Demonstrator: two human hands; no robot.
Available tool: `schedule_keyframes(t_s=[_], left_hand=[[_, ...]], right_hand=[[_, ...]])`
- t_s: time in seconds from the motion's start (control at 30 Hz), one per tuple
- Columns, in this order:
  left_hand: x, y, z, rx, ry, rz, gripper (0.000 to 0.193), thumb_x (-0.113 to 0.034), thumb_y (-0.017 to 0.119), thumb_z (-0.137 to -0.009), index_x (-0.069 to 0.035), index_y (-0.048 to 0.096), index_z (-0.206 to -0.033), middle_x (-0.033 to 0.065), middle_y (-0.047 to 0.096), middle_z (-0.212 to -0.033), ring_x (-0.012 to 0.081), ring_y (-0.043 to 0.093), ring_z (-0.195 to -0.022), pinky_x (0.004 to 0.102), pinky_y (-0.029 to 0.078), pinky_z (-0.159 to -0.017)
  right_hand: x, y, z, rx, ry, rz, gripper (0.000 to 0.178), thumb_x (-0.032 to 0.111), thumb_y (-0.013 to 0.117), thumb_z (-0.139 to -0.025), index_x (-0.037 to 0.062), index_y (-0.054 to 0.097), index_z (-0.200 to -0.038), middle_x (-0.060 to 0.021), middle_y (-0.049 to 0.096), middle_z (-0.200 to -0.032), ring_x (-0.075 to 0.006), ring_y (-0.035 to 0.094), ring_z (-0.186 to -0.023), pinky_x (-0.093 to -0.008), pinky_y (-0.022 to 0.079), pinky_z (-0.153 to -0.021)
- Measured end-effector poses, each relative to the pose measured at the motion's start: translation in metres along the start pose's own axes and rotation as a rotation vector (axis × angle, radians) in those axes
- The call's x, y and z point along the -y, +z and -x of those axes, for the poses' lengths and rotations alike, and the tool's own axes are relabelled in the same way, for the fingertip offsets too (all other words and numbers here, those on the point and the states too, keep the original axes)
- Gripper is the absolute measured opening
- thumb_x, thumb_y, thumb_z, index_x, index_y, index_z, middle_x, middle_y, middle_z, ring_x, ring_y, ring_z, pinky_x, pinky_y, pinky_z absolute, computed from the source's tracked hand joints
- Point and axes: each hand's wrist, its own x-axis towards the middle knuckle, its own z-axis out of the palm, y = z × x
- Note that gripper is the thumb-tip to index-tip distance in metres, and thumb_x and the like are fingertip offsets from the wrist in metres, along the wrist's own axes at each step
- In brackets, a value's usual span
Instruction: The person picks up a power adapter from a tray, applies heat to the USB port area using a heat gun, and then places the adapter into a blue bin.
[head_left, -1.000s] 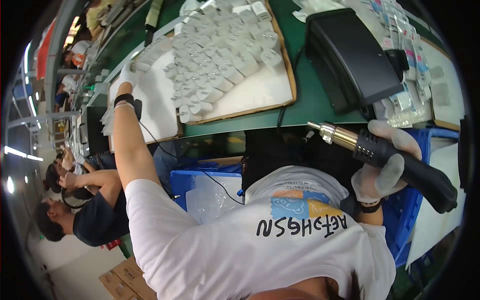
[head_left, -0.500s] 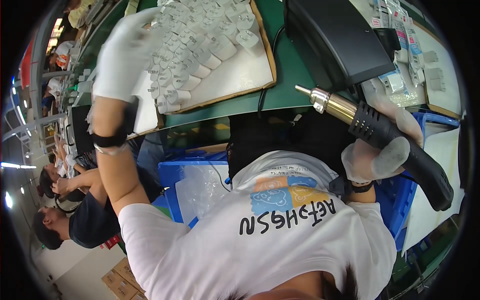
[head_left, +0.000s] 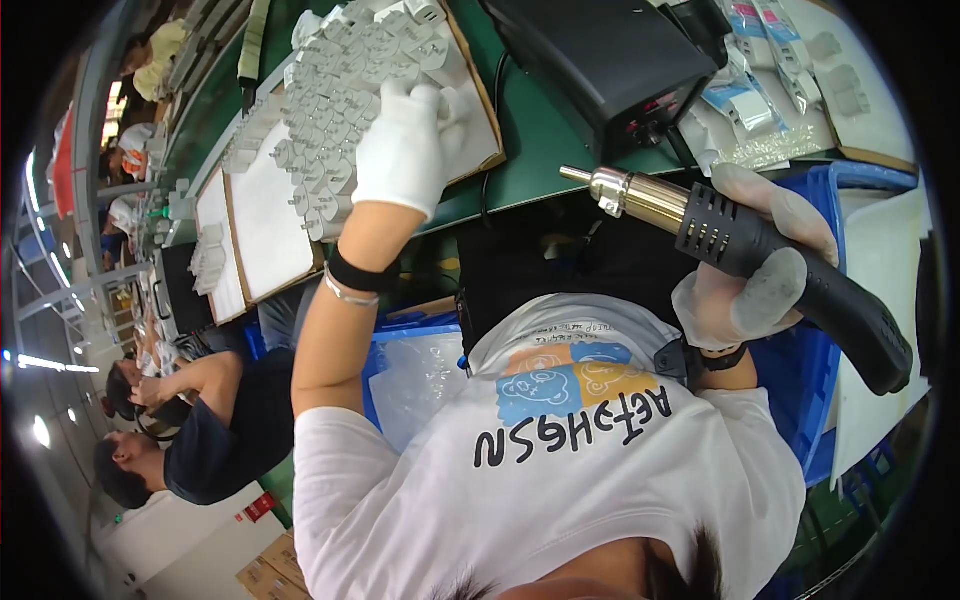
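Note:
My left hand [head_left: 405,155], in a white glove, is over the near right part of a group of white plug chargers [head_left: 330,110] with metal prongs pointing up. Its fingers are curled together; whatever is between them is hidden by the glove. The chargers stand close together on a white-lined cardboard tray [head_left: 487,150]. In my right hand [head_left: 745,300], covered by a thin translucent glove, is a black hot air gun [head_left: 735,240], gripped at its body. Its metal nozzle points left, a short way from the tray's near right corner.
A black control box [head_left: 610,60] stands on the green bench [head_left: 540,165]. Packaged items [head_left: 745,100] lie at its right. Blue bins [head_left: 815,400] sit by my body. Another white-lined tray [head_left: 220,250] is at the left, with a seated person [head_left: 210,430] beyond.
My left hand has moved right, from the tray's left side to its near right part. The hot air gun has stayed in my right hand, shifting slightly left in view.

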Motion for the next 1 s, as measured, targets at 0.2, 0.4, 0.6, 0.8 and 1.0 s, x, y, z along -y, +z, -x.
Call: schedule_keyframes(t_s=[0.2, 0.4, 0.6, 0.8, 1.0], left_hand=[[-0.002, 0.014, 0.016, -0.016, -0.097, 0.029, 0.039, -0.028, 0.067, -0.078, -0.009, 0.053, -0.109, 0.018, 0.053, -0.107, 0.0373, 0.062, -0.079, 0.0442, 0.051, -0.07], [-0.001, 0.006, 0.024, -0.078, -0.03, 0.092, 0.048, -0.022, 0.069, -0.076, -0.009, 0.048, -0.117, 0.0182, 0.053, -0.111, 0.0363, 0.062, -0.084, 0.0402, 0.051, -0.073], [-0.005, -0.011, 0.073, -0.237, 0.022, 0.746, 0.053, -0.003, 0.071, -0.071, -0.007, 0.046, -0.117, 0.0116, 0.053, -0.111, 0.0245, 0.06, -0.093, 0.0327, 0.05, -0.08], [-0.037, 0.004, 0.123, -0.136, -0.272, 1.489, 0.052, 0.004, 0.071, -0.07, -0.006, 0.047, -0.115, 0.0071, 0.053, -0.114, 0.0146, 0.056, -0.098, 0.0295, 0.047, -0.087], [-0.039, 0.024, 0.136, -0.066, -0.305, 1.419, 0.052, 0.004, 0.072, -0.07, -0.005, 0.047, -0.115, 0.0076, 0.054, -0.115, 0.0141, 0.055, -0.098, 0.0286, 0.045, -0.089]], right_hand=[[-0.004, 0.0, -0.001, 0.05, -0.039, -0.082, 0.036, 0.025, 0.064, -0.083, -0.0002, 0.051, -0.105, -0.0237, 0.065, -0.083, -0.0291, 0.066, -0.075, -0.0395, 0.055, -0.072], [0.007, 0.005, 0.0, 0.0, 0.029, 0.017, 0.042, 0.035, 0.062, -0.085, -0.0012, 0.052, -0.104, -0.023, 0.065, -0.081, -0.0281, 0.066, -0.074, -0.0383, 0.055, -0.071], [0.001, -0.013, -0.003, -0.086, 0.115, -0.027, 0.051, 0.048, 0.051, -0.088, -0.0024, 0.053, -0.098, -0.0204, 0.064, -0.079, -0.0246, 0.064, -0.07, -0.0312, 0.053, -0.066], [-0.005, -0.024, -0.007, 0.133, -0.196, 0.397, 0.041, 0.033, 0.059, -0.084, -0.0003, 0.05, -0.108, -0.0158, 0.064, -0.088, -0.0208, 0.062, -0.074, -0.0283, 0.05, -0.07], [-0.005, -0.027, -0.009, 0.342, -0.5, 0.717, 0.043, 0.02, 0.065, -0.081, 0.0015, 0.048, -0.116, -0.012, 0.064, -0.095, -0.0176, 0.061, -0.078, -0.0259, 0.048, -0.073]])
